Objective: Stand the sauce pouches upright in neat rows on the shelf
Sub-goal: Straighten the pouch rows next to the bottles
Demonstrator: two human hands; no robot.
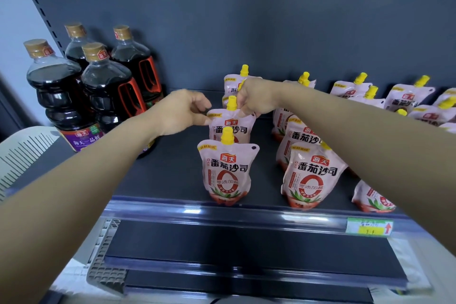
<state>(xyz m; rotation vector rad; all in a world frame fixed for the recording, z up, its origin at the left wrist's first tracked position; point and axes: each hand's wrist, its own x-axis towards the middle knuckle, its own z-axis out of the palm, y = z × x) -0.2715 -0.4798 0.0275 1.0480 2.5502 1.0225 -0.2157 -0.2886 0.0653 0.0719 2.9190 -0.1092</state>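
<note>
White-and-red sauce pouches with yellow caps stand on the dark shelf (172,175) in rows running front to back. The left row's front pouch (228,173) stands upright at the shelf edge. Behind it is a second pouch (232,126), held at its top corners: my left hand (183,112) pinches the left corner, my right hand (255,99) the right corner beside the cap. A further pouch (232,81) stands behind my right hand. A second row begins with a pouch (312,175); my right forearm hides part of it. More pouches (404,99) stand at the back right.
Several large dark soy sauce bottles (106,91) stand at the shelf's left end. A price tag (369,227) sits on the front rail. A lone pouch (372,198) peeks out under my right forearm. A grey slotted crate (22,153) is at the left.
</note>
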